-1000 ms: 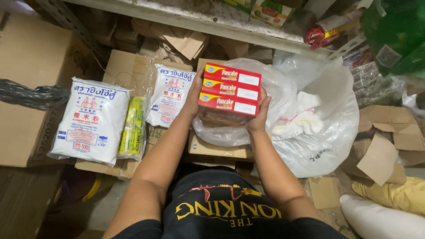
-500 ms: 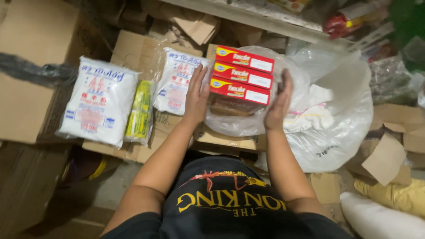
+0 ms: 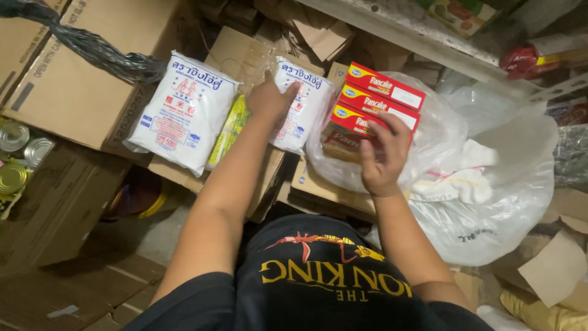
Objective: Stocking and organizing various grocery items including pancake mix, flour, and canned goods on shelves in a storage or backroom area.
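Note:
A stack of red and yellow boxes rests on a clear plastic bag in front of me. My right hand lies against the front of the stack, fingers spread over the lowest boxes. My left hand reaches left and rests flat on a white flour bag, fingers apart. A larger white flour bag lies further left, with a yellow-green packet between the two bags.
Cardboard boxes surround the spot, some flattened under the bags. Tin cans sit at the far left. A large white plastic sack bulges at the right. A shelf edge with packaged goods runs along the top.
My left hand has let go of the red boxes and moved left onto the smaller white flour bag. The stack now rests on the plastic bag under my right hand.

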